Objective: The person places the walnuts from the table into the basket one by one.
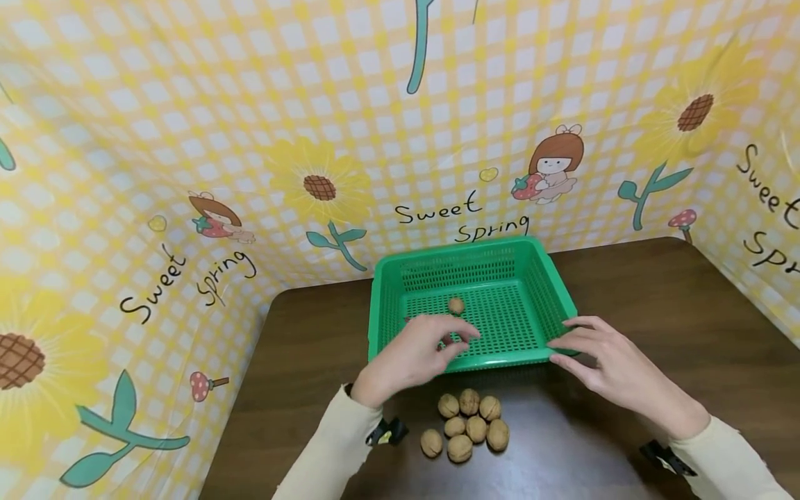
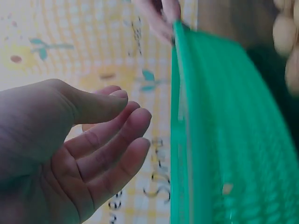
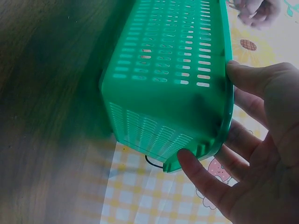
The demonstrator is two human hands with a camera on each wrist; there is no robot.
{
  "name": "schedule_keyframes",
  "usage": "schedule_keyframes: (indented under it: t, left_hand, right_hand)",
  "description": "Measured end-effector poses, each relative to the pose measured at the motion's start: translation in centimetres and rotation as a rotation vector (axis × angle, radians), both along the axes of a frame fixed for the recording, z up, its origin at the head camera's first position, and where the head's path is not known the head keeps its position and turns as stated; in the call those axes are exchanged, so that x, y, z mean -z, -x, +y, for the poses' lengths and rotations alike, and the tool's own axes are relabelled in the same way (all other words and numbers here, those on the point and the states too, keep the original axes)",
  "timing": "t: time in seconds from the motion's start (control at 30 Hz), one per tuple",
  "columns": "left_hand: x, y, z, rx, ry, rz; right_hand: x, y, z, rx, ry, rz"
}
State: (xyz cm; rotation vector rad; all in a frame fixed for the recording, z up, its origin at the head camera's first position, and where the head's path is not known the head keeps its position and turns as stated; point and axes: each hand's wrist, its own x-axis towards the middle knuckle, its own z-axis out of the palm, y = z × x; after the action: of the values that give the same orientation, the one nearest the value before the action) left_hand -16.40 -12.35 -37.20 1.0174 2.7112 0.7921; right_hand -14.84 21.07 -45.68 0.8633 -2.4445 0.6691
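Note:
A green plastic basket (image 1: 475, 362) with slotted walls stands on the table, with a single walnut (image 1: 456, 305) on its floor. My left hand (image 1: 431, 347) hangs over the basket's near left part. In the left wrist view its fingers (image 2: 124, 161) are loosely bent, apart from the thumb, with nothing seen between them. At the near right corner, my right hand (image 1: 603, 357) holds the basket's rim, thumb and fingers about the edge (image 3: 226, 102). Several walnuts (image 1: 476, 429) lie grouped on the table in front of the basket, below the left hand.
The dark wooden table (image 1: 300, 361) extends to both sides of the basket. Behind it hangs a yellow checked cloth (image 1: 350, 104) with flowers and lettering, close to the basket's far rim. Dark straps (image 1: 386, 432) sit at both wrists.

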Motion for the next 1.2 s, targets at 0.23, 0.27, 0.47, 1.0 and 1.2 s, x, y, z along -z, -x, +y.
schedule_keyframes:
  t: [0.23, 0.27, 0.47, 1.0, 1.2]
  left_hand:
    - [2.5, -3.4, 0.9, 0.125, 0.011, -0.045]
    - [3.0, -3.7, 0.9, 0.136, 0.019, -0.049]
    - [6.7, -4.7, 0.6, 0.122, 0.087, -0.02]
    - [11.6, -3.9, -1.1, -0.062, 0.062, -0.067]
    - [11.9, -3.6, -1.2, -0.077, 0.078, -0.084]
  right_hand:
    - [-0.1, 0.0, 0.0, -0.002, -0.002, -0.019]
    - [-0.1, 0.1, -0.1, -0.001, -0.004, -0.021]
    - [-0.2, -0.1, -0.1, 0.009, -0.009, -0.037]
    - [0.0, -0.1, -0.1, 0.011, 0.0, -0.008]
    - [0.1, -0.1, 0.0, 0.015, -0.001, -0.009]
